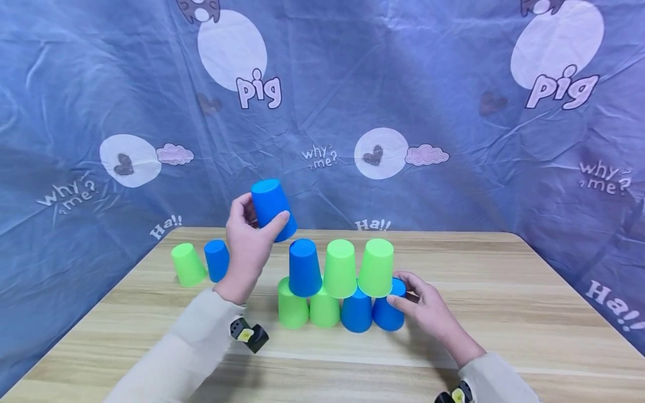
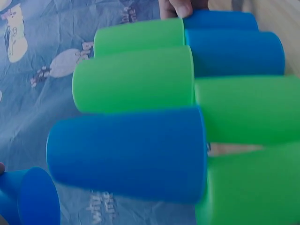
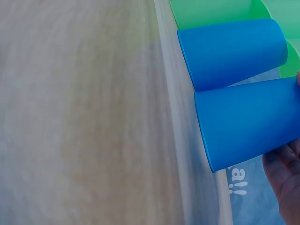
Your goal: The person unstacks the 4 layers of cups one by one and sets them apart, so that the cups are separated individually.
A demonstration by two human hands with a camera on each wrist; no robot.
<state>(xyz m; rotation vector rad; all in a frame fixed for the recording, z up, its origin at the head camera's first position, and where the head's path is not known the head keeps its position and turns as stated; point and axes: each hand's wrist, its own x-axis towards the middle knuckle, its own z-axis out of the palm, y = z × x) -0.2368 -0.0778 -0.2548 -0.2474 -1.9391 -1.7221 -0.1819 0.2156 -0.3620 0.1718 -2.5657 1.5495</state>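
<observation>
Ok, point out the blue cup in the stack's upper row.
It's the leftmost cup of the three up there; the middle cup and rightmost cup are both green.

Table (image 1: 509,291): light wood-grain top, streaks running side to side, far corners rounded.
Left part, toward the back: a lone green cup (image 1: 188,266) and, just beside it on the right, a lone blue cup (image 1: 216,262), both upside down.
Middle, row of four upside-down cups, left to right: outer green cup (image 1: 293,308), inner green cup (image 1: 325,310), inner blue cup (image 1: 356,312), outer blue cup (image 1: 388,314).
</observation>
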